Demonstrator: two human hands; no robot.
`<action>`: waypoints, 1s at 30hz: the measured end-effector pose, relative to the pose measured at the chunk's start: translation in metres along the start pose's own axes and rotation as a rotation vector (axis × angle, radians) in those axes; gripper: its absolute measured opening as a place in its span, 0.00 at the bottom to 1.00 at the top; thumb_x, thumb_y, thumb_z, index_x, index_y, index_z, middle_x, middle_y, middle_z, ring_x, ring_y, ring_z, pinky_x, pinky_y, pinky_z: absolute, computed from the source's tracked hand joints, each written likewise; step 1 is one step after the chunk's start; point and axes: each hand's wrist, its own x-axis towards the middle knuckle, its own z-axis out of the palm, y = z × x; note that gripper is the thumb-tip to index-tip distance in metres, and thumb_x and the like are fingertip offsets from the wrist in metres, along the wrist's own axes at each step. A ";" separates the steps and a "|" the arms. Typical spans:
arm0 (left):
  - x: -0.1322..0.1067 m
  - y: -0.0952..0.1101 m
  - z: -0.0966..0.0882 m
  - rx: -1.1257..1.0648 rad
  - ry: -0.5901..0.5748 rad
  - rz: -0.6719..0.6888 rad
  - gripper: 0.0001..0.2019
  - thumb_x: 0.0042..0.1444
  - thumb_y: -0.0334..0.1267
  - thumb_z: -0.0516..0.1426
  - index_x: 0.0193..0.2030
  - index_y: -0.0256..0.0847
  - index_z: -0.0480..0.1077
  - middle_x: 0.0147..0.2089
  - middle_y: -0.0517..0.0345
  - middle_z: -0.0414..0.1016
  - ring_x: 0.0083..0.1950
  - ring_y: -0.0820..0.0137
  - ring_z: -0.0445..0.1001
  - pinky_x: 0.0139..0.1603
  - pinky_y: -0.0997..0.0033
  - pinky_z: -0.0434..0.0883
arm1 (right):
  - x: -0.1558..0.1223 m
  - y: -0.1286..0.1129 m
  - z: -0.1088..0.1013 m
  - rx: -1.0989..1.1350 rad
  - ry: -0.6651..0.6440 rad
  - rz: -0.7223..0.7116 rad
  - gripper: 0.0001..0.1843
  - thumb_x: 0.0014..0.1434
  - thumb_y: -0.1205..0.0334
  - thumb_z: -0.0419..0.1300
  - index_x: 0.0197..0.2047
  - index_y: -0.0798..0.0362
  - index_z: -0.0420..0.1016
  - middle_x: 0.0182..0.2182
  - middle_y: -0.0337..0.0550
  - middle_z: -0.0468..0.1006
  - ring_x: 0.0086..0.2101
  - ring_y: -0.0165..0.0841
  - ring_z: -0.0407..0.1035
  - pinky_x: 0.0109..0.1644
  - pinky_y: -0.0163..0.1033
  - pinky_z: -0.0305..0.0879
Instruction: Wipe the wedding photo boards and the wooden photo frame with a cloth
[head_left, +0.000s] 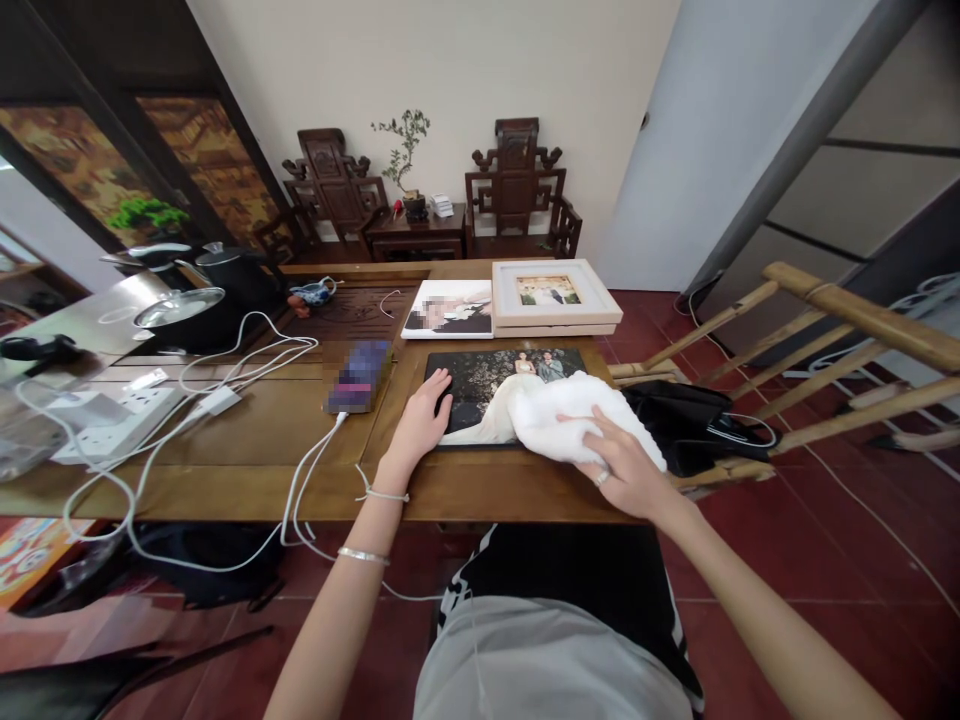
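Left hand [424, 415] lies palm down, fingers [441, 384] loosely spread and flat on the left edge of a dark photo panel [480, 385]. Thin bracelets on that wrist and forearm. Right hand [626, 465] rests on top of a bunched white cloth [559, 415], fingers [592, 428] stretched out close together and pressing down on it, ring on one finger. Can't tell if the thumb grips the cloth underneath. Cloth sits on the panel's right half and covers part of the picture. The panel lies flat near the front edge of the wooden worktop [285, 440], right in front of the seated person. Just behind it are a frameless print [448, 308] and a white framed picture [555, 292], side by side. Left of the panel is a purple box [360, 378], blurred, with a white cable [315, 460] running from it over the worktop edge. Further left are a white power strip [112, 415], more looping cables, a dark kettle [232, 270] and a lidded pot [180, 310]. Right of the worktop a black bag [690, 425] lies against a bamboo frame [825, 340]. Two carved chairs [517, 185] and a small plant [409, 150] stand at the far wall.
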 end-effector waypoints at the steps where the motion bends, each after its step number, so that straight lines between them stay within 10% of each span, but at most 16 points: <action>1: 0.000 0.000 -0.001 0.001 -0.003 0.002 0.21 0.64 0.38 0.49 0.59 0.29 0.70 0.66 0.38 0.67 0.69 0.57 0.64 0.71 0.52 0.61 | 0.011 0.006 0.000 -0.010 -0.001 0.028 0.09 0.60 0.64 0.53 0.36 0.48 0.76 0.52 0.49 0.79 0.52 0.46 0.72 0.69 0.59 0.51; 14: 0.000 -0.002 -0.005 -0.021 -0.024 -0.008 0.20 0.64 0.38 0.50 0.59 0.32 0.70 0.66 0.40 0.67 0.69 0.57 0.63 0.71 0.51 0.60 | 0.139 0.077 0.001 -0.007 0.037 0.313 0.16 0.62 0.60 0.52 0.46 0.54 0.78 0.48 0.53 0.80 0.49 0.48 0.71 0.51 0.43 0.63; 30: 0.000 -0.002 0.001 -0.011 0.006 -0.015 0.20 0.63 0.37 0.50 0.58 0.35 0.71 0.66 0.43 0.68 0.69 0.57 0.64 0.71 0.49 0.60 | -0.010 -0.021 0.002 0.022 -0.013 0.038 0.10 0.61 0.66 0.52 0.39 0.51 0.74 0.49 0.52 0.78 0.56 0.45 0.67 0.69 0.61 0.45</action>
